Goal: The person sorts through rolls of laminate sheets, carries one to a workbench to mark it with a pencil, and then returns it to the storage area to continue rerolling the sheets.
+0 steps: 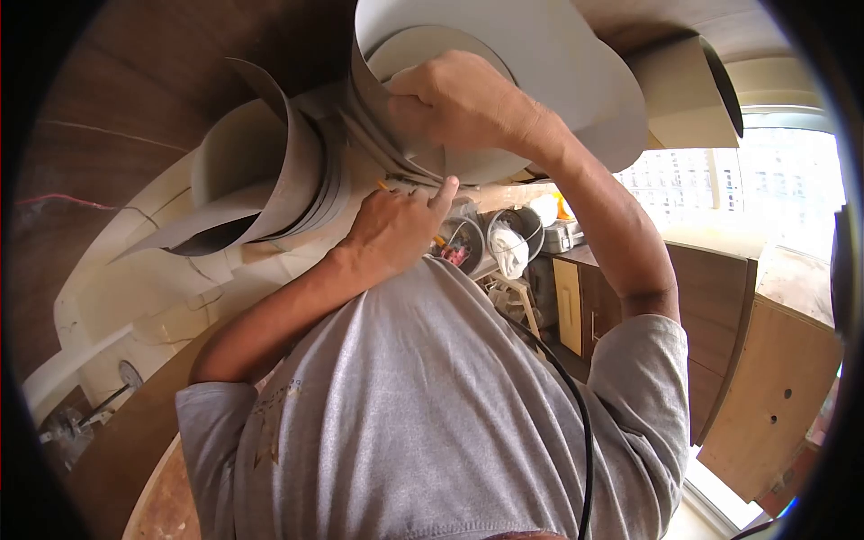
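Observation:
My right hand (463, 103) is closed at the rim of a large rolled grey-white sheet (567, 63), its fingertips partly hidden by the roll's curled edge. Lower and to the left, my left hand (400, 225) rests against the outer layers of that roll, thumb pointing up along its edge. Its fingers are curled around a thin orange-yellow stick (438, 240) that looks like a pencil; the middle of it is hidden by the hand. Another rolled grey sheet (243, 171) stands open-ended to the left of my left hand.
Buckets (517, 225), one with a white cloth (509, 250), stand beyond my chest. A further roll (684, 94) lies at upper right. Wooden cabinets (706, 315) line the right side below a bright window (774, 180). A black cable (576, 396) runs down my shirt.

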Motion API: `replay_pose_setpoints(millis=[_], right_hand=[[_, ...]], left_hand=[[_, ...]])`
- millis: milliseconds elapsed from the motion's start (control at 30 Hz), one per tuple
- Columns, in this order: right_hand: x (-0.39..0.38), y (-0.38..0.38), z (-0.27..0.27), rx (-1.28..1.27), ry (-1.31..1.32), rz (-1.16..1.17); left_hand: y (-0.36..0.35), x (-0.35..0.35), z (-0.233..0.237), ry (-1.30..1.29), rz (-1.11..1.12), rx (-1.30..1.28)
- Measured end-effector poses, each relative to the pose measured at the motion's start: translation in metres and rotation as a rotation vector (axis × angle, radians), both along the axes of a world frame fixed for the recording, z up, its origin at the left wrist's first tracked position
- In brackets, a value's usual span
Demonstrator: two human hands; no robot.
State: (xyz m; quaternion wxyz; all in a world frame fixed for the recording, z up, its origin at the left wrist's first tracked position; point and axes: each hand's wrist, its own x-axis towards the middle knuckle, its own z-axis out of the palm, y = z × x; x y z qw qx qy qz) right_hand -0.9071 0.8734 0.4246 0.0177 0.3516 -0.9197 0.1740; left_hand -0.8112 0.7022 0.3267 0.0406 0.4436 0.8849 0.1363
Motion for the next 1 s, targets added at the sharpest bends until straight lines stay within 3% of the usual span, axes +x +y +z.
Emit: replay_pose_setpoints(millis=[100,233,333,433,500,567,667,700,733,800,833,1000], right_hand=[[-0.004,-0.01,-0.003,-0.007,0.025,0.019],[-0.012,-0.01,0.004,-0.01,0.008,-0.02],[-0.004,-0.016,0.003,-0.014,-0.005,-0.103],[0.005,-0.029,0.038,-0.212,0.033,-0.245],[0.006,-0.035,0.066,-0.275,0.062,-0.273],[0.005,-0.04,0.083,-0.135,-0.204,-0.285],[-0.01,-0.038,0.087,-0.101,-0.233,-0.139],[-0.005,-0.032,0.124,0.033,-0.369,-0.293],[-0.031,-0.007,0.11,-0.201,-0.329,-0.181],[-0.055,0.028,0.134,0.17,0.374,-0.283],[-0.066,0.037,0.136,0.193,0.176,-0.556],[-0.119,0.093,0.056,0.322,0.158,-0.573]], left_hand=[[0.001,-0.006,-0.004,-0.141,0.004,0.021],[0.008,-0.009,0.0,-0.132,0.035,-0.033],[0.011,-0.01,-0.005,-0.111,0.027,0.076],[0.008,-0.013,-0.024,-0.131,0.04,0.088],[0.007,-0.014,-0.044,-0.23,0.029,-0.189],[0.0,-0.018,-0.039,-0.218,0.001,-0.13],[-0.01,-0.013,-0.026,-0.233,-0.003,-0.048],[-0.012,-0.013,-0.025,-0.234,0.016,0.012],[-0.014,-0.014,-0.023,-0.233,0.029,0.077],[-0.018,-0.016,-0.015,-0.275,0.023,-0.017],[-0.019,-0.013,-0.008,-0.289,0.023,0.013],[0.001,-0.013,-0.008,-0.201,-0.068,0.19]])
